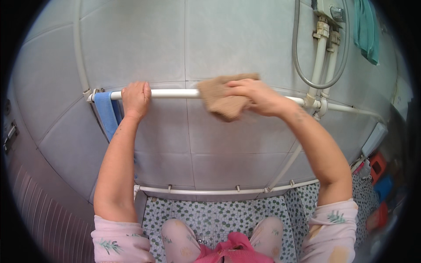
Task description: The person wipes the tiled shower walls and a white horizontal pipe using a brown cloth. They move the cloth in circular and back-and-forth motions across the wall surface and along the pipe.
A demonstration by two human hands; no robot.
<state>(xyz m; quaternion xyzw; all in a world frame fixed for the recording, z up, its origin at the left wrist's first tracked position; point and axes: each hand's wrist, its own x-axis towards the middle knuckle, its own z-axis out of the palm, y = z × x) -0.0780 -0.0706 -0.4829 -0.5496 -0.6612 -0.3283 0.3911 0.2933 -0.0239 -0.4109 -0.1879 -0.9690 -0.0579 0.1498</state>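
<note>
My left hand (136, 100) is closed around a white horizontal pipe (174, 94) fixed along the tiled wall. A light brown cloth (218, 95) lies over the same pipe, and my right hand (251, 97) grips it; both are slightly blurred. Left of my left hand, a blue towel (107, 111) hangs over the pipe near its end. The pipe meets upright white pipes to the right of my right hand.
A shower valve (332, 13) with a looping metal hose (297, 59) is at upper right, beside a teal cloth (366, 36). A lower white pipe (204, 192) runs above the pebble-patterned floor (213, 213). Red and blue plastic items (378, 166) stand at far right.
</note>
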